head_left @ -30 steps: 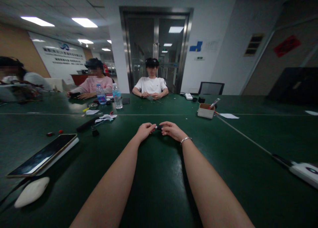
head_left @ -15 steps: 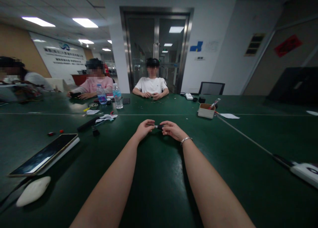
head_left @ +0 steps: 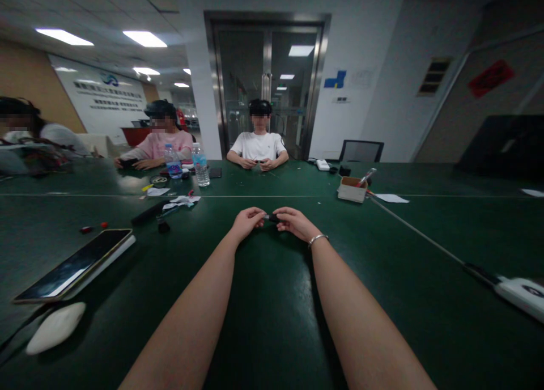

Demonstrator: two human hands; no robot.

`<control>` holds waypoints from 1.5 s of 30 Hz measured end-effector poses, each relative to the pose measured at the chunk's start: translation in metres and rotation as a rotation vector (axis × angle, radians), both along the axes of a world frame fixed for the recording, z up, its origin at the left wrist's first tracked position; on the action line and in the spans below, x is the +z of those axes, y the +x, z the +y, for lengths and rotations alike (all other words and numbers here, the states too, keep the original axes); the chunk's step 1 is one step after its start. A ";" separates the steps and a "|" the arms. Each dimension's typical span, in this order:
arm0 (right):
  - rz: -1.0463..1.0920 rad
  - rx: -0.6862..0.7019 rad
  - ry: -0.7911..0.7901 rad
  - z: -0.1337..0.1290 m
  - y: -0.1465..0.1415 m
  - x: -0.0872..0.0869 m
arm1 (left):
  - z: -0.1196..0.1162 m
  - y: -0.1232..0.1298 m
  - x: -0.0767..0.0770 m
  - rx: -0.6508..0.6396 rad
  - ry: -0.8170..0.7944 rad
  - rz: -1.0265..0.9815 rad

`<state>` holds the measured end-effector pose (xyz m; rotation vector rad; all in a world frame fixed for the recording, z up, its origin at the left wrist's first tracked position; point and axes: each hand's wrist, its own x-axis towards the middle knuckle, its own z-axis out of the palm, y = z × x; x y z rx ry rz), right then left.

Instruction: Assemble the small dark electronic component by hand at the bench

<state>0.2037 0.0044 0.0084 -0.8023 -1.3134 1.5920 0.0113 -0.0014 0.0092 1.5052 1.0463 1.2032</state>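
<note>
Green table [head_left: 272,310], small open box [head_left: 352,194], bottles [head_left: 201,172]

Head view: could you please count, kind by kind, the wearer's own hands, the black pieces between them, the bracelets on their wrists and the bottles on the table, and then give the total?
Hands: 2 (left hand, right hand)
Black piece: 1
Bracelet: 1
Bottles: 2
Total: 6

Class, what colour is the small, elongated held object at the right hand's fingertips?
The small, elongated object is black there, best seen in the head view.
</note>
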 end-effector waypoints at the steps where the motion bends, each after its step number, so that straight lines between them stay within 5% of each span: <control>1: 0.005 -0.003 0.001 0.000 0.000 0.000 | 0.000 0.000 0.000 -0.008 -0.002 -0.001; 23: -0.021 0.038 0.015 -0.003 0.000 0.002 | 0.005 -0.003 -0.005 0.020 0.049 0.139; 45: -0.071 0.027 -0.020 -0.004 -0.005 0.003 | 0.003 -0.005 -0.004 -0.035 -0.019 -0.040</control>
